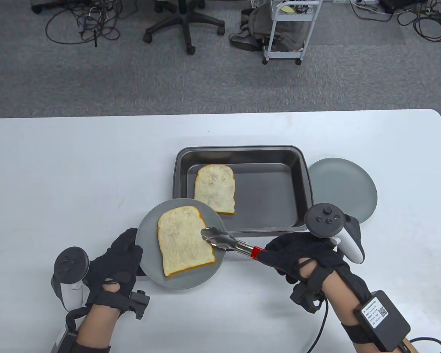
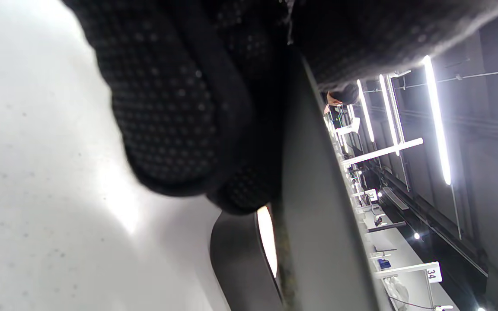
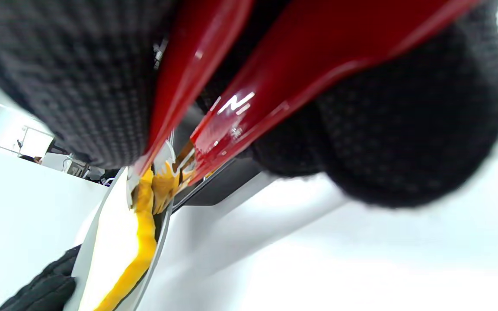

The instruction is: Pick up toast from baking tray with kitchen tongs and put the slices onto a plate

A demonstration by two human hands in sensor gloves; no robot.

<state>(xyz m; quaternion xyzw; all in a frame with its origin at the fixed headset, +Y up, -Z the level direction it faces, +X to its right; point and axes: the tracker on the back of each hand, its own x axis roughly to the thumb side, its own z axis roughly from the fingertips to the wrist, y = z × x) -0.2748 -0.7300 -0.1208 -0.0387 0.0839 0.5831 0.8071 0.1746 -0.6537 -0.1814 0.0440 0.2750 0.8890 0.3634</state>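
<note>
right hand (image 1: 301, 253) grips tongs (image 1: 228, 243), tips on toast (image 1: 183, 241) | left hand (image 1: 117, 264) holds plate (image 1: 149, 235) rim | second slice (image 1: 216, 187) in baking tray (image 1: 275, 184) | placard "34" (image 2: 432, 274)

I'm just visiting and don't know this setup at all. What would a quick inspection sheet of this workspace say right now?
Surface: white table, bare where visible.
Job's things: dark baking tray with one toast slice inside; a second toast slice lies on a grey plate overlapping the tray's near rim; metal tongs with red handles have their tips at that slice's right edge.
Clutter: a spare grey plate right of the tray.
Grips: left hand holds the plate's left edge; right hand grips the tongs.
Cables: black lead from the right wrist; loose cables on the floor.
Surroundings: grey carpet, office chair base, white cart, a bag.
</note>
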